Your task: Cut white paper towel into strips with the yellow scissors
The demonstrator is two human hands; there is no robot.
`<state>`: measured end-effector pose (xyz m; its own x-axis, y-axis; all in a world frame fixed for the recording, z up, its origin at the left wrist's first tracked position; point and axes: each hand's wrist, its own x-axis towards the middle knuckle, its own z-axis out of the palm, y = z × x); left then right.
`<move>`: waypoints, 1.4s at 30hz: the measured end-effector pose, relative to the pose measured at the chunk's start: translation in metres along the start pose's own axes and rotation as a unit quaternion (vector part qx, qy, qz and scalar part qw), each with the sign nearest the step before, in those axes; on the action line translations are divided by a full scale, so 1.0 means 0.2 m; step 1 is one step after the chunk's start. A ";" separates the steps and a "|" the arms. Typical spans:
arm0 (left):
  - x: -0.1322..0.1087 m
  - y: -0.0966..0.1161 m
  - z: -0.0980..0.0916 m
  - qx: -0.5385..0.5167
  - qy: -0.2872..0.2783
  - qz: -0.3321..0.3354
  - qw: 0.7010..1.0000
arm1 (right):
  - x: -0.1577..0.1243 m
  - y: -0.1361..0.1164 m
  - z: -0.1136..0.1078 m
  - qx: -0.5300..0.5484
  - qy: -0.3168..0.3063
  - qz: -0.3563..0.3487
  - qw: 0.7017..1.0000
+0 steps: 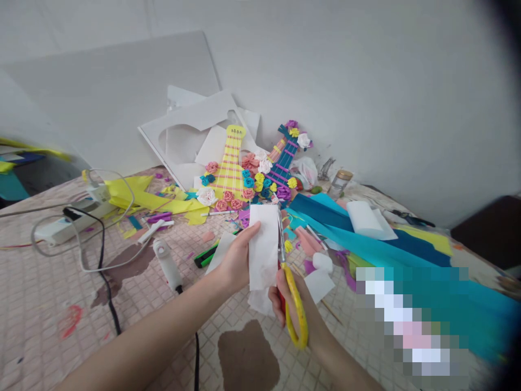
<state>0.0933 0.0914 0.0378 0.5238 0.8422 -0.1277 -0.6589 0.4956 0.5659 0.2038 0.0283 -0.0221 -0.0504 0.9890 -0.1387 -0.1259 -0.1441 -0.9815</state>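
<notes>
My left hand [236, 262] grips a folded strip of white crepe paper [264, 250] by its left side, thumb on the front. In my right hand [299, 304] is a pair of scissors [293, 307] with yellow and red handles, fingers through the loops. The blades point up along the strip's right edge; I cannot tell whether they are biting into the paper. Behind the strip stand a yellow paper guitar [230, 168] with paper roses around its base and a blue one [285, 163] with purple bands. A loose white piece [261, 302] lies below the strip.
A glue gun [167, 265], a green and black cutter [214, 252] and a power strip [73, 221] with trailing cords lie to the left. Blue crepe sheets [350, 239], a white paper roll [365, 219] and a glass jar [340, 183] are at the right. White boards lean behind.
</notes>
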 end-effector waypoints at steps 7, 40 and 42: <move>0.01 -0.02 -0.02 -0.005 -0.012 -0.014 1.000 | 0.00 0.00 0.00 0.000 0.002 -0.009 1.000; 0.00 -0.01 -0.01 -0.007 -0.009 -0.037 0.999 | 0.00 0.00 -0.01 0.008 0.005 -0.001 1.000; 0.00 -0.01 -0.01 -0.006 -0.002 -0.039 0.999 | 0.00 0.00 0.00 0.011 0.005 -0.004 1.000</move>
<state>0.0942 0.0901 0.0351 0.5762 0.8000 -0.1676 -0.6224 0.5623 0.5444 0.2041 0.0279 -0.0223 -0.0389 0.9905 -0.1322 -0.1471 -0.1366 -0.9796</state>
